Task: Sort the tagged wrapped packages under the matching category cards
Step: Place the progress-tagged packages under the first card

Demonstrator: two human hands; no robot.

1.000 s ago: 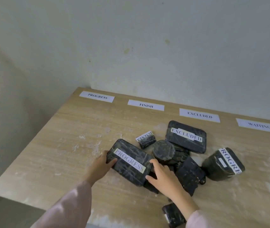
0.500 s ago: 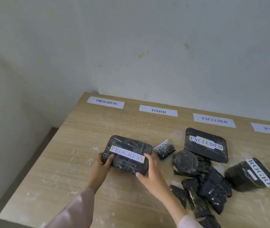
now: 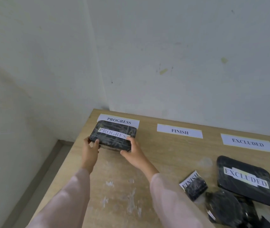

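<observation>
Both hands [image 3: 112,152] — PROGRESS package [image 3: 112,136]

Long pale pink sleeves [image 3: 75,195] cover both forearms down to the bare hands [image 3: 89,150].

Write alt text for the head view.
Both hands, left and right, hold a black package tagged PROGRESS just below the PROGRESS card at the table's far left. Packages tagged FINISH and EXCLUDED lie unsorted at right.

right hand [image 3: 131,150] covers the progress package's [image 3: 112,135] last tag letter.
</observation>
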